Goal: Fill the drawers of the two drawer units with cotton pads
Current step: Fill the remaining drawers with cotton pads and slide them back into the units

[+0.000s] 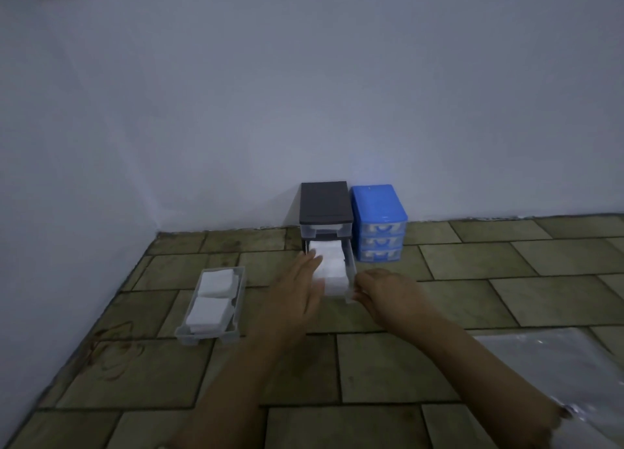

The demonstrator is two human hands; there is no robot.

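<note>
A dark-topped drawer unit (325, 203) stands against the wall with a blue drawer unit (377, 212) right beside it. A clear drawer (351, 273) sticks far out of the dark unit, packed with white cotton pads (332, 263). My left hand (300, 286) lies flat with straight fingers along the drawer's left side. My right hand (378, 288) curls its fingers on the drawer's front right corner. The blue unit's three drawers are pushed in and show white inside.
A second clear drawer (236, 300) with cotton pads (211, 301) lies loose on the tiled floor to the left. A crinkled plastic sheet (557, 374) covers the floor at the lower right. Walls close off the corner behind and left.
</note>
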